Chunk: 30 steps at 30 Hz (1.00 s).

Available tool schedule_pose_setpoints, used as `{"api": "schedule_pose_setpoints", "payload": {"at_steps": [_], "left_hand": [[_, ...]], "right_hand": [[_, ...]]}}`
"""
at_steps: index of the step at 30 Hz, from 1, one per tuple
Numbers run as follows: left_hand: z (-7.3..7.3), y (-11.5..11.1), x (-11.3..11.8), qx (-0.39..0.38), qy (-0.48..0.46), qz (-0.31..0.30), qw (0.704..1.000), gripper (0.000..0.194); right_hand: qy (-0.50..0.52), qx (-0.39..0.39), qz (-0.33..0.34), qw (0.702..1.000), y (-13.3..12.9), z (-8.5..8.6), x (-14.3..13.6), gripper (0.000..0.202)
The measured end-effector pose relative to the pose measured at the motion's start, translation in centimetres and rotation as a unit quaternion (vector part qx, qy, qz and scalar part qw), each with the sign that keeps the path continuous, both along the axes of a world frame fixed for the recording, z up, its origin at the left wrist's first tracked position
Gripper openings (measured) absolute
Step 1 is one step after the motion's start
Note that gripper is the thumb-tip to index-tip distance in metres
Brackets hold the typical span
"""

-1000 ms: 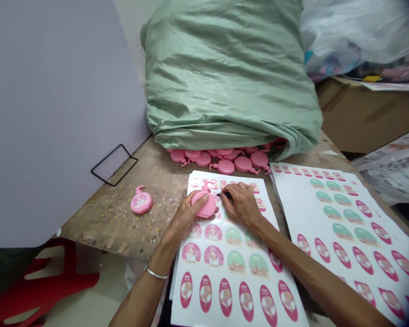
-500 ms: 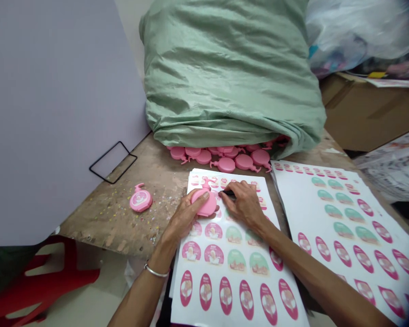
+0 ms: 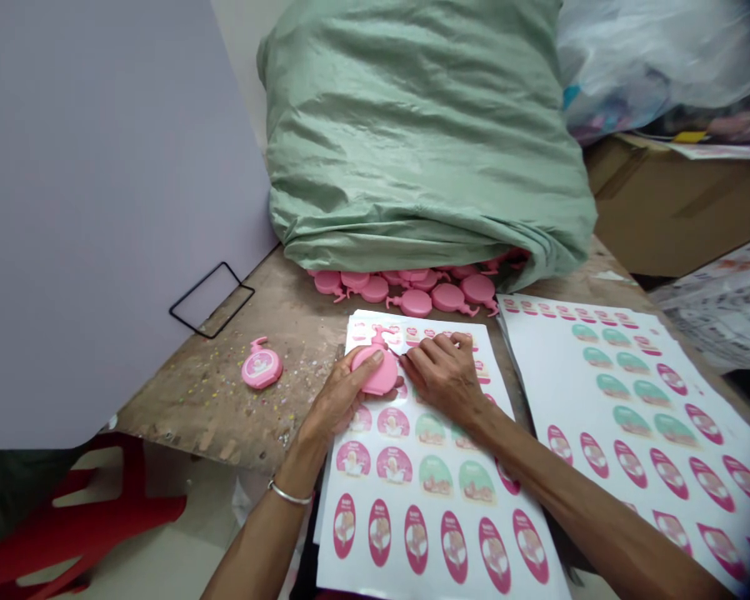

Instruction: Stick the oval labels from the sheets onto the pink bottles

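My left hand (image 3: 341, 393) is closed around a small pink toy pump bottle (image 3: 375, 372), its thumb across the flat face and its nozzle pointing away from me. Just to the right, my right hand (image 3: 445, 372) pinches a thin dark pointed tool (image 3: 395, 352), mostly hidden by the fingers; its exact kind cannot be made out. Both hands are over the upper part of a white sticker sheet (image 3: 406, 492) printed with pink and green labels. Another pink bottle (image 3: 262, 367), with a round label on its front, lies on the table to the left.
Several plain pink bottles (image 3: 416, 302) spill from under a big green sack (image 3: 425, 142) at the back. More sticker sheets (image 3: 559, 367) lie to the right. A black wire frame (image 3: 212, 300) stands by a grey panel (image 3: 112, 208). A red stool (image 3: 125, 500) is below the table edge (image 3: 193, 454).
My right hand has turned and its fingers have curled in, so less of the dark tool shows. The left hand keeps its hold on the pink bottle. The view has shifted slightly.
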<state>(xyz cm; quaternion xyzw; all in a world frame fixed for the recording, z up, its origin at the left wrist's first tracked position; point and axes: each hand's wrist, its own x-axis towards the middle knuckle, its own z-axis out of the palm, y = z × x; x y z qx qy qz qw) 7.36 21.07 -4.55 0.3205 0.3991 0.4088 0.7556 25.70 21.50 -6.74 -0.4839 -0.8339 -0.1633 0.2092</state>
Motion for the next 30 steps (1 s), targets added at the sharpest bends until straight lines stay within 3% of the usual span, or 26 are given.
{"api": "schedule_pose_setpoints", "payload": {"at_steps": [8,13,23,26,30], "left_hand": [[0.1,0.0,-0.3,-0.019,-0.034,0.02,0.999,0.039],[0.1,0.1,-0.3,-0.022,-0.041,0.036,0.998,0.038],[0.1,0.4,-0.7,-0.08,-0.088,0.091,0.989,0.031],[0.2,0.6,-0.8,-0.099,-0.104,0.128,0.981,0.03],[0.3,0.2,-0.6,-0.063,-0.096,0.141,0.983,0.032]], "right_hand": [[0.186,-0.014,-0.019,0.982,0.4,-0.3,0.0,0.011],[0.265,-0.012,0.004,0.964,0.8,-0.1,0.4,0.013],[0.322,-0.038,0.077,0.943,0.4,0.7,0.7,0.02],[0.398,-0.095,0.041,0.911,0.3,0.8,1.0,0.019],[0.526,-0.225,-0.013,0.82,0.3,2.3,1.6,0.024]]}}
